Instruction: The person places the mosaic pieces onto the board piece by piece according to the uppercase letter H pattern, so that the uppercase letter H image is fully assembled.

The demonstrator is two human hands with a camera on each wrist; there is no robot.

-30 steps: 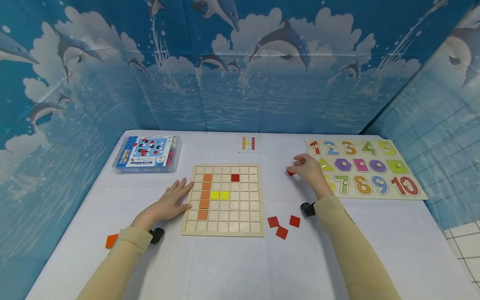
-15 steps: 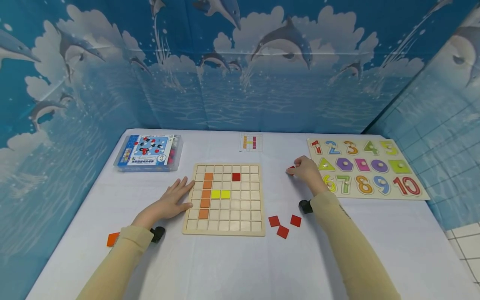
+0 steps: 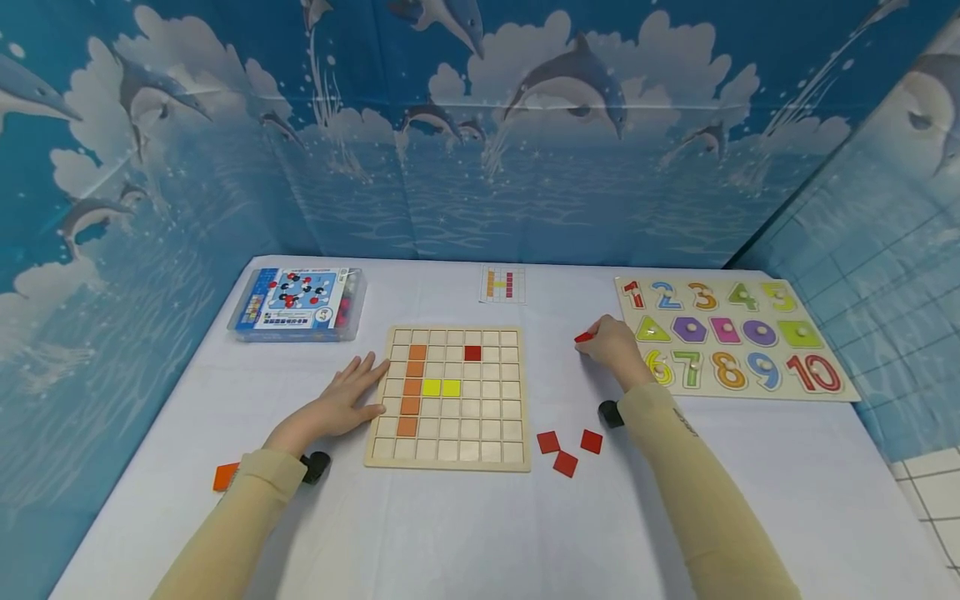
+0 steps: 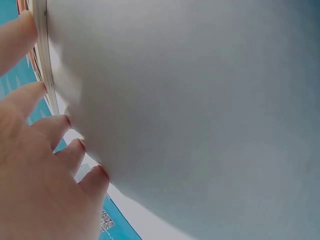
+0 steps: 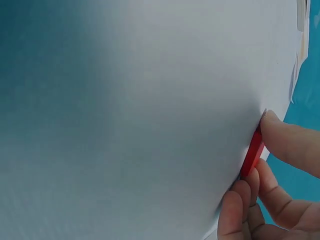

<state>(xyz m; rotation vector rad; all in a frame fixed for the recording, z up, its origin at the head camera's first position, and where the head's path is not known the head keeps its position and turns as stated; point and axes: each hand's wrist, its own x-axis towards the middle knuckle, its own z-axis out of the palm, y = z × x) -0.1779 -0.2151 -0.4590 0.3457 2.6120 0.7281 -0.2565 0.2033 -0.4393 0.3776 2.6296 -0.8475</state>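
My left hand (image 3: 339, 405) lies spread at the left edge of the wooden grid board (image 3: 448, 457), fingertips and thumb touching its rim. On the board are a column of orange tiles (image 3: 412, 389), two yellow tiles (image 3: 441, 388) and one red tile (image 3: 472, 353). To the right of the board, my right hand (image 3: 613, 348) pinches a red square tile (image 5: 253, 154) between thumb and fingers, close to the tablecloth. Several loose red tiles (image 3: 566, 464) lie by the board's lower right corner. An orange tile (image 3: 226, 477) is partly hidden behind my left sleeve.
At the back left stands a clear plastic box (image 3: 297, 305) with a molecule picture. A small pattern card (image 3: 502, 285) lies behind the board. On the right is a number and shape puzzle (image 3: 735, 337), close to my right hand. Dolphin curtains surround the table's far sides.
The red tile in my right fingers has tipped up from the table, and the fingers have curled further round it. My left hand stays on the board's edge.
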